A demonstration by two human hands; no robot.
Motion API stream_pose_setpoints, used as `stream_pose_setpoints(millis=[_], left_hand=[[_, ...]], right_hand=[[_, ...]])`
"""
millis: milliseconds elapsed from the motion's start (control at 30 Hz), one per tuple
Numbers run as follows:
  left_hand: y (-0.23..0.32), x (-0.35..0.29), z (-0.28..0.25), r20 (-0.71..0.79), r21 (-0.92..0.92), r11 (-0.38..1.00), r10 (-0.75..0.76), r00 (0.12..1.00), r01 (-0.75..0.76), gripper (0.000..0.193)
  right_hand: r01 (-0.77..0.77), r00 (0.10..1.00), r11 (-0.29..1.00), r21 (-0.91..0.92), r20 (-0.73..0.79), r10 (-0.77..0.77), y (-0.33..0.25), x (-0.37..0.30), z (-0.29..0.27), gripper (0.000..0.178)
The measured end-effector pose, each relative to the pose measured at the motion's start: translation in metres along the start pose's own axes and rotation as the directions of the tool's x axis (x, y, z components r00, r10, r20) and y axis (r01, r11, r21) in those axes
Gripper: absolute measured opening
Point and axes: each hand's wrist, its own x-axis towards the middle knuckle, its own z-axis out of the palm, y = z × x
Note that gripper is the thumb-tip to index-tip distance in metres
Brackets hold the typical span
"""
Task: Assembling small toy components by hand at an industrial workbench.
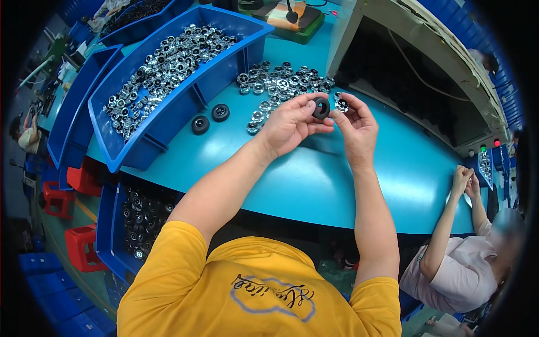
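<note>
My left hand (287,124) pinches a small black rubber tyre (327,113) between thumb and fingers, its open hole turned towards me. Close beside it, my right hand (361,128) grips a shiny chrome wheel hub (341,104) with a dark centre. The tyre and the hub are apart, with a narrow gap between them. Just beyond my hands, many loose chrome hubs (282,84) are spread over the turquoise table (269,185). Two black wheels with tyres on, one (200,124) nearer and one (220,112) farther, lie left of my hands.
A large blue bin (216,84) full of chrome hubs stands at the left. Below the table edge, another blue bin (106,224) holds black wheels. A framed box with a dark opening (404,73) sits at the right. A co-worker's hands (464,181) are farther right. Red stools (84,247) stand at the lower left.
</note>
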Motion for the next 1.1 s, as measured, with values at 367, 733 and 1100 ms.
stream_pose_setpoints(millis=[367,733,1100], left_hand=[[-0.001,0.001,-0.001,-0.016,0.046,0.998,0.041,0.999,-0.041,0.042],[0.0,0.0,-0.002,0.029,-0.049,0.999,0.025,0.999,-0.024,0.045],[0.001,0.0,0.002,0.006,-0.046,0.999,0.025,1.0,-0.025,0.045]], right_hand=[[0.078,0.997,0.994,-0.081,0.034,-0.075,-0.005,-0.003,0.001,0.035],[0.043,0.998,0.999,0.031,0.047,-0.044,-0.008,-0.006,0.005,0.03],[0.025,0.999,0.999,-0.02,0.031,-0.024,-0.004,-0.003,0.0,0.03]])
